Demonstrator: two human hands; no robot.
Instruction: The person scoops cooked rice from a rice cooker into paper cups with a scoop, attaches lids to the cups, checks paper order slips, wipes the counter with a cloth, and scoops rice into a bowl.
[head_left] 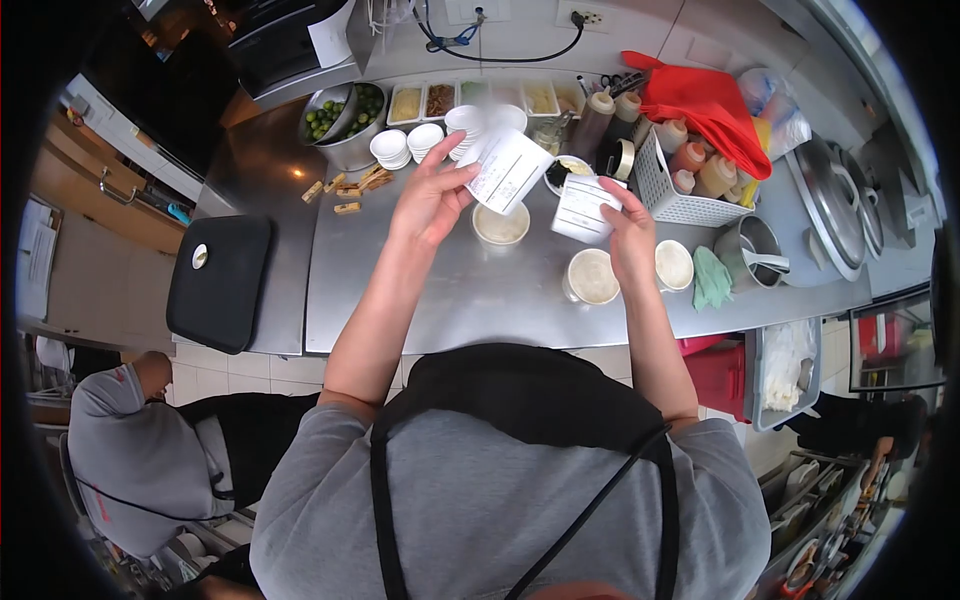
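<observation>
Reaching over the table (pixel 400 290) with both forearms slanting inward. Pinching the left printed slip (pixel 512 168) between thumb and fingers of the left hand (pixel 432 198), above the round cup (pixel 500 226); gripping the right printed slip (pixel 580 212) likewise with the right hand (pixel 632 240), right of that cup, thumb across the paper's near side.

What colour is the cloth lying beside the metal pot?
The cloth is pale green, seen in the head view.
</observation>
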